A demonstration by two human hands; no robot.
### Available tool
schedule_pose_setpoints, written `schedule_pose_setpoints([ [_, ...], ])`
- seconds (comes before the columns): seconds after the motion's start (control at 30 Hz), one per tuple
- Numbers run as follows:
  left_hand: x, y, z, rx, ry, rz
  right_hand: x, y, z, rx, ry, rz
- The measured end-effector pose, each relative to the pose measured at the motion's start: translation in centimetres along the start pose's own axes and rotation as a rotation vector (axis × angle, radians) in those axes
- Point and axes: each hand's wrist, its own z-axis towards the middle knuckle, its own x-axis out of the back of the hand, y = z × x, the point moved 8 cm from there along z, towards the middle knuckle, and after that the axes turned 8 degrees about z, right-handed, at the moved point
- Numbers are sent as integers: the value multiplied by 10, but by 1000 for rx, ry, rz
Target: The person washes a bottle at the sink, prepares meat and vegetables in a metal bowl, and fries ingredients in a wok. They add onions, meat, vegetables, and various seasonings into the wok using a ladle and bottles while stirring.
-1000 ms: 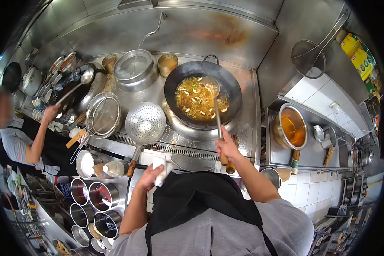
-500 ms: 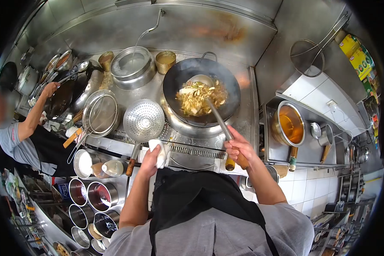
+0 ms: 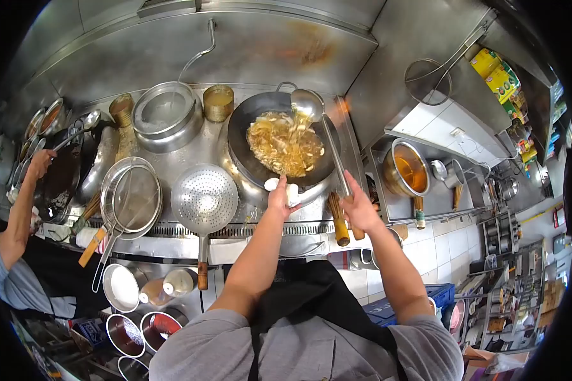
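My left hand (image 3: pixel 278 200) is closed around a folded white cloth (image 3: pixel 292 193) at the near rim of the black wok (image 3: pixel 238 136). The cloth covers whatever part of the wok it may grip. In my right hand (image 3: pixel 360 208) is the long handle of a ladle (image 3: pixel 307 103), its bowl raised over the far right side of the wok. Brown liquid and bits run from the bowl down onto the sliced food (image 3: pixel 286 145) in the wok. A perforated skimmer (image 3: pixel 204 197) lies left of my left hand, and a bamboo brush (image 3: pixel 338 222) stands beside my right hand.
Wire strainers (image 3: pixel 130 197), a lidded pot (image 3: pixel 165 117) and a tin can (image 3: pixel 218 103) stand leftward on the range. A bowl of orange liquid (image 3: pixel 408 168) sits at right. Another person's hand (image 3: pixel 41 163) holds a ladle over a second wok at far left.
My left hand has moved right with the cloth, from beside the skimmer to the wok's near rim. The ladle has risen out of the food and now pours. The view has shifted.
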Motion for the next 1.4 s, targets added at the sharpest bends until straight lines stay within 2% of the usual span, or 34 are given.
schedule_pose_setpoints([
  [0.07, 0, 8, 17, -51, 47, -135, 1, 12, -8, 180, 110, -310],
  [0.1, 1, 2, 41, -52, 45, -133, -3, 26, -12, 182, 113, -310],
  [0.17, 7, -12, 80, -115, 113, -4, -3, 54, -28, 208, 253, -427],
  [0.2, 8, -13, 78, -141, 169, 9, -7, 70, -37, 212, 256, -422],
  [0.27, 1, 1, 42, -163, 175, -16, -6, 114, -48, 70, 274, -303],
  [0.4, 4, 7, 23, -173, 158, 65, -10, 184, -60, 65, 254, -147],
  [0.57, 20, -4, 51, -254, 126, 261, 6, 186, -48, 79, 270, -112],
  [0.63, 13, -3, -3, -79, 129, 133, 20, 164, -48, 23, 297, -88],
  [0.67, 10, -6, -8, -14, 94, 144, 24, 144, -48, 66, 293, -3],
  [0.77, -13, 4, -4, -9, 6, -54, 44, 134, -34, 118, 299, 90],
  [0.83, -18, 7, 28, 3, 31, -119, 58, 133, -30, 65, 261, -17],
  [1.03, -5, -20, 70, -170, 343, 23, 96, 169, -11, 20, 119, 154],
  [1.1, -10, -23, 68, -210, 340, 123, 116, 179, -2, 31, 46, 142],
  [1.17, -20, -28, 44, -268, 362, 31, 142, 198, 4, 27, -4, 132],
  [1.23, -27, -33, 43, -379, 221, -126, 166, 194, 2, -31, -72, 109],
  [1.27, -27, -39, 44, -398, 219, -198, 176, 192, 4, 4, -87, 115],
  [1.4, -52, -54, -2, -514, 190, -245, 208, 186, 26, 45, -136, 38],
])
